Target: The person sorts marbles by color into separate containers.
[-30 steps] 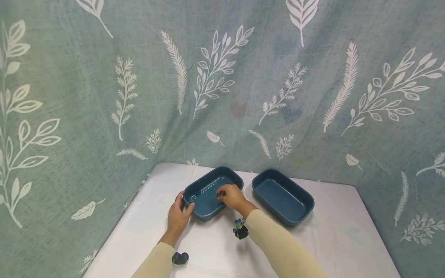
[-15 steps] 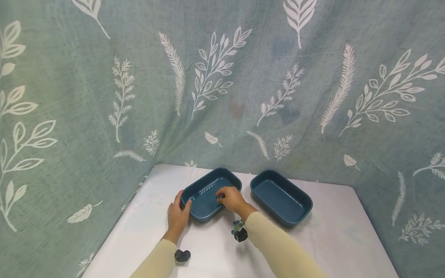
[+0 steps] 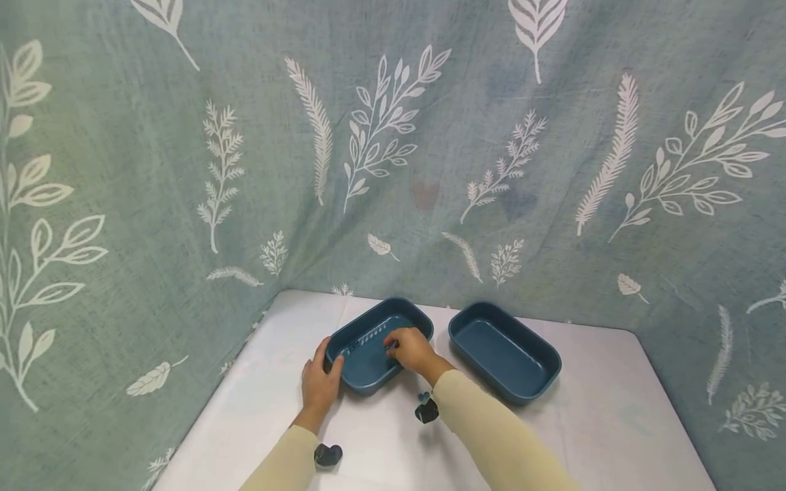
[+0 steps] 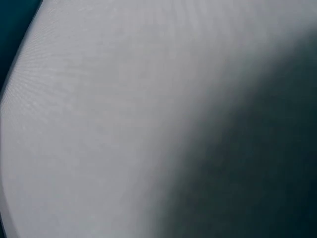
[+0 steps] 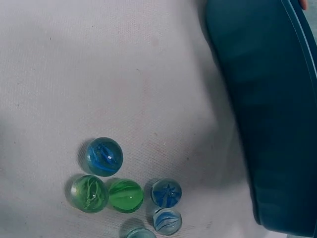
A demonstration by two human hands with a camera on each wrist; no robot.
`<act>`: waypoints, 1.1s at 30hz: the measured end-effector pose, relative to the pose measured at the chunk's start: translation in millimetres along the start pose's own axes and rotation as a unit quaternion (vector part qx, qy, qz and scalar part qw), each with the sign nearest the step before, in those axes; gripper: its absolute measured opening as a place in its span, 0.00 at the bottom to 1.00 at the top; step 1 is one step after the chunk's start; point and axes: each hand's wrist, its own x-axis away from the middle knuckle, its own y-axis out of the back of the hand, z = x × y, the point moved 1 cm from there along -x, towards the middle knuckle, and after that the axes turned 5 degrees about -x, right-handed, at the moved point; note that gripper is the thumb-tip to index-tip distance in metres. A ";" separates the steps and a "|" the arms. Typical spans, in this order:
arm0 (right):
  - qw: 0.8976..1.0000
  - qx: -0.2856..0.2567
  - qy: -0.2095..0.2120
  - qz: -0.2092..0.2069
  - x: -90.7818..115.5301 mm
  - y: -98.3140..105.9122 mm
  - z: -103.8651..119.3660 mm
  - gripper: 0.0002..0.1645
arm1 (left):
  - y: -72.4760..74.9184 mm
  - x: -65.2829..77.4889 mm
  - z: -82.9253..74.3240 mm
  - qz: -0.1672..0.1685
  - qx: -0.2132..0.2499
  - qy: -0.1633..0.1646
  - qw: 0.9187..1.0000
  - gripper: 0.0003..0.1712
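My left hand (image 3: 319,385) grips the near left end of a deep blue-green rectangular dish (image 3: 368,368), thumb over the rim and fingers along the outside. Over the same dish, near its right long side, my right hand (image 3: 410,348) pinches a small bluish marble (image 3: 390,346), mostly covered by the fingertips. Small dark and pale marks run along the dish floor by its far left wall. In the right wrist view several glass marbles lie on the white cloth beside the dish wall (image 5: 272,119), among them a blue one (image 5: 104,156) and a green one (image 5: 126,195).
A second blue-green dish (image 3: 506,351) stands to the right. The white tablecloth (image 3: 620,402) lies under both, and a leaf-patterned green curtain (image 3: 393,136) rises behind and at the sides. The left wrist view shows mainly blurred cloth (image 4: 99,124) and shadow.
Both hands keep their places at the dish. A green spot near my left thumb no longer shows, and fewer marbles show beside my right wrist in the head view. The head view shifts slightly.
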 end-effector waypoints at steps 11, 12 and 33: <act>0.998 0.064 0.012 0.013 -15.0 -0.8 5.0 0.11 | 3.7 -8.5 2.3 -0.002 0.001 0.000 1.000 0.32; 0.998 0.067 0.013 0.017 -16.2 -0.6 5.4 0.11 | 3.7 -8.2 1.5 -0.001 0.001 0.002 1.000 0.32; 0.995 0.062 0.012 0.075 -44.6 -16.7 10.0 0.10 | 1.2 -0.6 0.3 -0.012 0.004 -0.001 1.000 0.31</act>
